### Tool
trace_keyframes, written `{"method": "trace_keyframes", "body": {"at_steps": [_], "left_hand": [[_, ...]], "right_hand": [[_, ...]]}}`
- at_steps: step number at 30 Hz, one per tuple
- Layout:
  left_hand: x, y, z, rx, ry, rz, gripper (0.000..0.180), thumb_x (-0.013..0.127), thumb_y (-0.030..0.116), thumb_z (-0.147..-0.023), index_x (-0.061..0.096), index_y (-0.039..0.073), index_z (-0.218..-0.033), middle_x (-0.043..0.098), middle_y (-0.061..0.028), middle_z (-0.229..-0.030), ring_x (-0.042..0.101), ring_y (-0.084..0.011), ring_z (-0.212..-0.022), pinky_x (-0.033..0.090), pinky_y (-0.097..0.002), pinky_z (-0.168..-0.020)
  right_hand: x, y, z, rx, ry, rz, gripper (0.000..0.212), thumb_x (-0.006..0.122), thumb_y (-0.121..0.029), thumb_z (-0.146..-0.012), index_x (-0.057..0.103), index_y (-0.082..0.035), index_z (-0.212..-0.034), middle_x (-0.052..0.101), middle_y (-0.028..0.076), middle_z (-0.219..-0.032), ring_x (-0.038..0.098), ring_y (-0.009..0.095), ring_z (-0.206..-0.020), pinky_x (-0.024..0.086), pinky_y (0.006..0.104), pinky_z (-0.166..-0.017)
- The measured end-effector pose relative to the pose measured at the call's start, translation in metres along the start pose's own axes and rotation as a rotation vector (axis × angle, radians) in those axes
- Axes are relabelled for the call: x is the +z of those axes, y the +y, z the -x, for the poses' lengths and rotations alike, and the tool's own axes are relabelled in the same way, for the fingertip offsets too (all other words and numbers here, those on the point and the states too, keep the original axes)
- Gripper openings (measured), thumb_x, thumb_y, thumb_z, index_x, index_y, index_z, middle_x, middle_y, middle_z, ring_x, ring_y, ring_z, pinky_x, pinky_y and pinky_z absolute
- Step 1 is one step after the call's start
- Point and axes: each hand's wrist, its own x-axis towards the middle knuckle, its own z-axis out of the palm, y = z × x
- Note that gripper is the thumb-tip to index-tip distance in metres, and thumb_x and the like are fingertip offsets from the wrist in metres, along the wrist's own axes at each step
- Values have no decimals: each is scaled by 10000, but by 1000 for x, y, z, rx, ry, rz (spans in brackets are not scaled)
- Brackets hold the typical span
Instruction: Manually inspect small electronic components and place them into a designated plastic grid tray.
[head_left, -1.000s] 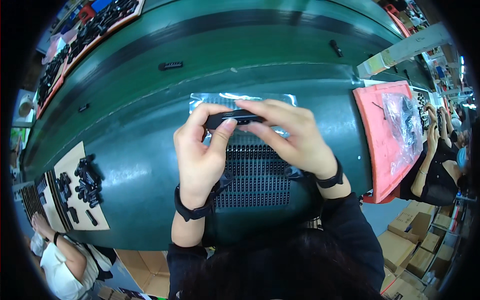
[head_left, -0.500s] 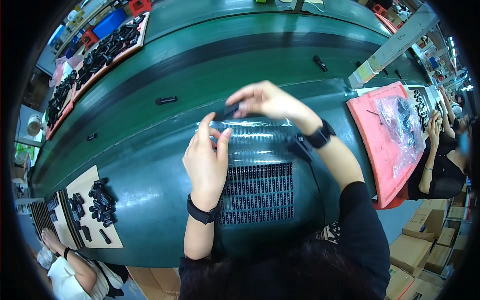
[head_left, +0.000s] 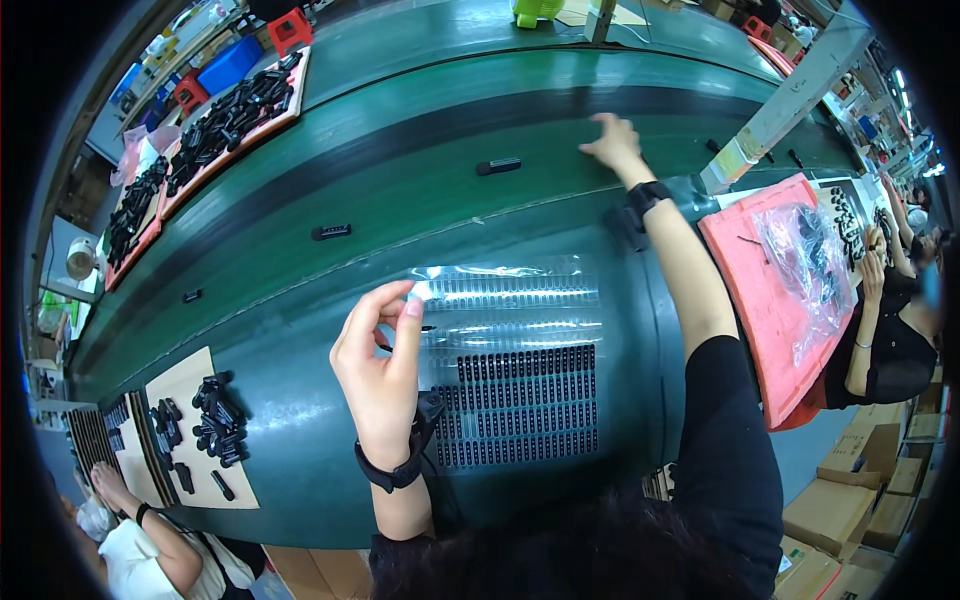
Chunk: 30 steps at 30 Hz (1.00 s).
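Note:
In front of me lies a clear plastic sheet (head_left: 510, 292) with rows of narrow slots. Its nearer rows hold many slim black pieces (head_left: 520, 410); the far rows show bare plastic. My left hand (head_left: 378, 365) is over the sheet's left edge, thumb and fingers curled round a small thin black piece (head_left: 428, 328), mostly hidden. Stretched out over the green belt, my right hand (head_left: 618, 148) has its thumb and fingers apart, with nothing seen in it. Left of it on the belt lies a black oblong device (head_left: 498, 166), and farther left another black device (head_left: 332, 232).
Left stands cardboard (head_left: 180, 440) with loose black devices, by a co-worker's hand (head_left: 112, 487). Foam trays of black parts (head_left: 230, 115) stand far left. At right are a pink foam block (head_left: 745, 270) with a plastic bag, a metal post (head_left: 790, 100), and another person (head_left: 880, 340).
My right hand has left my left hand and reached right and away over the belt. The black device it held seems to lie on the belt now. My left hand has drawn nearer, lower left.

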Motion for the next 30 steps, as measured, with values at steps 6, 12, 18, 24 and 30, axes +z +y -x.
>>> {"method": "trace_keyframes", "body": {"at_steps": [6,12,18,24,30], "left_hand": [[-8,11,4,30,-29,45,181,604,-9,-714,594,38,-889,556,-5,-694,496,-72,-634,360,-211,-546],[-12,13,6,117,-45,120,240,607,-58,-679,576,21,-904,543,-35,-798,505,-81,-674,351,-204,-582],[-18,13,10,85,-60,454,461,618,-114,-631,480,16,-1051,514,-97,-934,549,-104,-707,361,-190,-574],[-24,22,15,-26,89,703,733,617,-161,-587,278,32,-1208,444,-125,-994,565,-131,-666,386,-181,-551],[-15,23,15,-126,-18,859,802,573,-187,-576,209,26,-1258,407,-144,-1024,541,-134,-613,454,-202,-546]], "right_hand": [[-13,61,-28,153,-159,51,457,700,-286,-676,537,-79,-1050,579,80,-843,557,220,-838,441,323,-754],[-58,-33,32,-122,-456,-872,218,504,-107,-846,561,-28,-1041,551,2,-812,471,41,-570,419,184,-522],[-130,-122,177,-431,-567,-1318,198,593,6,-748,601,17,-945,597,75,-832,576,109,-648,452,195,-548],[-153,-157,232,-492,-473,-1151,231,643,42,-663,611,35,-892,623,109,-815,599,136,-696,466,211,-567],[-151,-152,241,-717,-421,-954,271,681,24,-602,614,44,-863,626,127,-799,606,160,-680,454,213,-560]]}}
